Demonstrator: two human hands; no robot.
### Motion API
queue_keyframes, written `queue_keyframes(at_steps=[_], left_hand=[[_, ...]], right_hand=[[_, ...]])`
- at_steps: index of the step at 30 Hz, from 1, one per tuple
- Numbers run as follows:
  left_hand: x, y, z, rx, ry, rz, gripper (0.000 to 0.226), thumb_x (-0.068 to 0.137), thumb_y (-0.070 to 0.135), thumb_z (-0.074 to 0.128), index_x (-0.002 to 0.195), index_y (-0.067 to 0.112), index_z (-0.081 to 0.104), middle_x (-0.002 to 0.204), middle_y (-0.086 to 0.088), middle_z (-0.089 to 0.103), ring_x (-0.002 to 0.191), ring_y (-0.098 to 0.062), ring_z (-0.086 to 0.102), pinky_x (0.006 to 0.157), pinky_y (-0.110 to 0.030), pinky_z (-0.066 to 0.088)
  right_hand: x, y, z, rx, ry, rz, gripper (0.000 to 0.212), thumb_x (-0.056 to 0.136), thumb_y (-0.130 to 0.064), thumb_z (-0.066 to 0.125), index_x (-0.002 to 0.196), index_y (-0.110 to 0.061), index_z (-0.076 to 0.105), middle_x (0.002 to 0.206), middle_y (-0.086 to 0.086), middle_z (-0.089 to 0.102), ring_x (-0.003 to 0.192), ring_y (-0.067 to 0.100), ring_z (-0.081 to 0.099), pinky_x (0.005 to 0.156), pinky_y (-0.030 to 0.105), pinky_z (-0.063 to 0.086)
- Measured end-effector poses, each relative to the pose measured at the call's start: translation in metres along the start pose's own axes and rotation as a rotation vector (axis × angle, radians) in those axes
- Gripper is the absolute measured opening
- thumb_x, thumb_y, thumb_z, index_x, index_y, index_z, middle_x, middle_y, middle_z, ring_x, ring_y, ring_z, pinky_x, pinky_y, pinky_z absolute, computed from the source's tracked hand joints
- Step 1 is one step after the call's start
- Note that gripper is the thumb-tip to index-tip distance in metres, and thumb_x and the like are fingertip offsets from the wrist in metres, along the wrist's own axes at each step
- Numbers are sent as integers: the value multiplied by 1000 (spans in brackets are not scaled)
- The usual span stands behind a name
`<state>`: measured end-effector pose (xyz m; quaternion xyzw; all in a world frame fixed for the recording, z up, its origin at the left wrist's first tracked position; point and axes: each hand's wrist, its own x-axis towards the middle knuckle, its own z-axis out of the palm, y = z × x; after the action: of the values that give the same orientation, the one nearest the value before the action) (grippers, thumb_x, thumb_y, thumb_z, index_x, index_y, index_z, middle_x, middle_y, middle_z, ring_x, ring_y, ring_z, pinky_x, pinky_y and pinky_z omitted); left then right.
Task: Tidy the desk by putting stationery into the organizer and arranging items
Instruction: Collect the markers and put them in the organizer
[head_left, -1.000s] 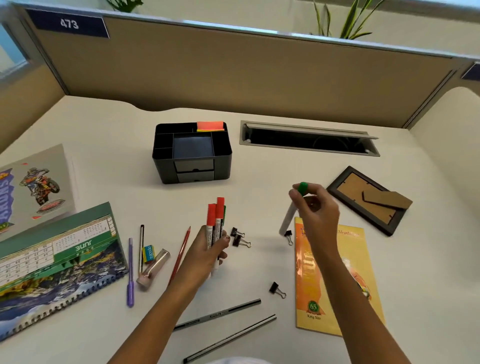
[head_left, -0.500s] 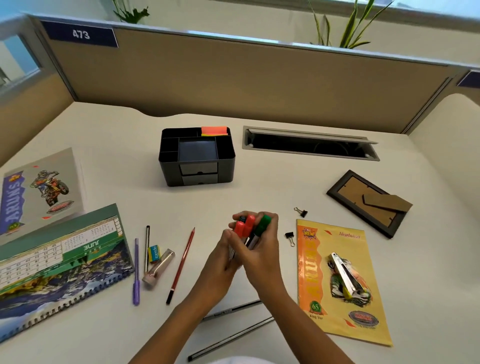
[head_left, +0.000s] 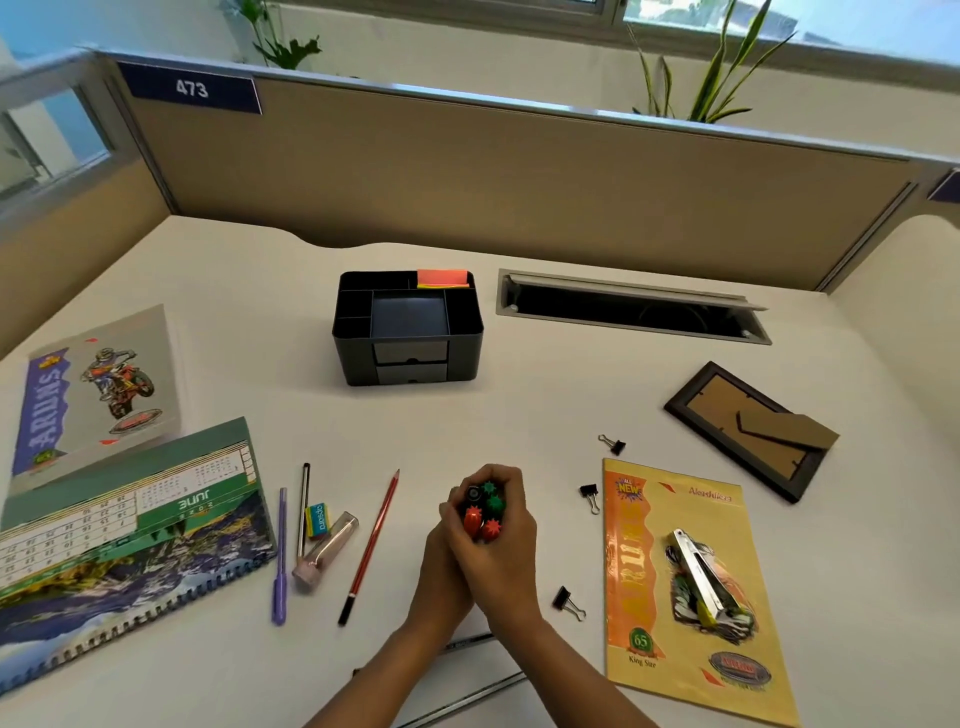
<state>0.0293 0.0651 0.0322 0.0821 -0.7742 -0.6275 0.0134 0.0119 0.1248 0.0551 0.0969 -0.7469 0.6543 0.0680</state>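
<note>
A bundle of red and green markers is clasped upright by the left hand and right hand together, with the organizer well beyond them.

organizer: matt dark plastic
desk: smooth, matt, off-white top
stapler: shiny bare metal
notebook cover, right: glossy paper
partition, far: rough beige cloth
</note>
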Motion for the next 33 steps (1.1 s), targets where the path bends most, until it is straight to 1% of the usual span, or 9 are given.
queue_keyframes(at_steps=[3, 6, 11, 13, 16, 22, 26, 30, 33], left_hand=[[5, 0, 3, 164, 34, 71, 10, 93, 9, 51, 94, 20, 52, 81, 19, 53, 80, 0, 56, 69, -5, 45], [9, 0, 2, 176, 52, 85, 16, 93, 9, 53, 85, 23, 54, 76, 17, 55, 71, 0, 60, 64, -8, 46], [12, 1, 5, 159, 56, 119, 21, 92, 15, 52, 83, 34, 50, 79, 17, 57, 75, 1, 62, 69, -16, 50], [11, -2, 6, 158, 59, 121, 30, 93, 8, 52, 86, 36, 46, 80, 15, 55, 80, 8, 61, 68, -9, 47], [10, -5, 7, 118, 67, 109, 28, 93, 4, 50, 94, 31, 46, 86, 14, 54, 90, 19, 54, 69, -3, 43], [17, -9, 2, 137, 69, 128, 29, 91, 9, 55, 89, 38, 46, 83, 13, 60, 85, 8, 60, 68, -15, 49], [25, 1, -8, 91, 66, 179, 29, 87, 15, 63, 109, 26, 48, 89, 14, 63, 84, 7, 63, 65, -12, 51], [32, 2, -22, 112, -23, 192, 29, 82, 22, 66, 109, 17, 56, 83, 10, 68, 79, -3, 67, 62, -20, 55], [39, 7, -31, 219, 1, 297, 13, 80, 20, 65, 92, 24, 60, 74, 17, 62, 72, 1, 65, 54, -18, 54]], right_hand=[[1, 8, 1, -35, 7, 84, 21, 78, -21, 70, 91, -27, 55, 82, -8, 63, 81, 17, 64, 76, 36, 55], [4, 8, 0, -16, 14, 126, 19, 78, -19, 73, 86, -22, 57, 78, -5, 63, 76, 15, 63, 72, 31, 55], [9, 7, -4, -11, 21, 99, 19, 78, -15, 74, 87, -15, 57, 78, -4, 63, 77, 15, 64, 71, 23, 54], [7, 11, -3, -23, 12, 115, 17, 78, -18, 72, 87, -17, 57, 78, -5, 63, 77, 15, 64, 71, 24, 54], [6, 13, 0, -30, -11, 137, 16, 79, -16, 71, 85, -17, 56, 75, -5, 62, 75, 16, 63, 69, 27, 54], [14, 5, -4, -22, -48, 135, 22, 75, -13, 75, 83, -12, 55, 73, 2, 61, 70, 17, 61, 67, 30, 53], [30, -17, -14, -56, -103, -125, 39, 76, -10, 74, 108, -14, 51, 91, -4, 61, 85, 14, 64, 75, 23, 54], [60, -33, -27, -431, -215, -604, 8, 87, -17, 64, 92, -11, 63, 83, -2, 63, 72, 10, 60, 63, 22, 51], [77, -40, -27, -742, -336, -906, 23, 94, -28, 55, 81, -13, 67, 76, -1, 64, 65, 13, 57, 53, 24, 48]])
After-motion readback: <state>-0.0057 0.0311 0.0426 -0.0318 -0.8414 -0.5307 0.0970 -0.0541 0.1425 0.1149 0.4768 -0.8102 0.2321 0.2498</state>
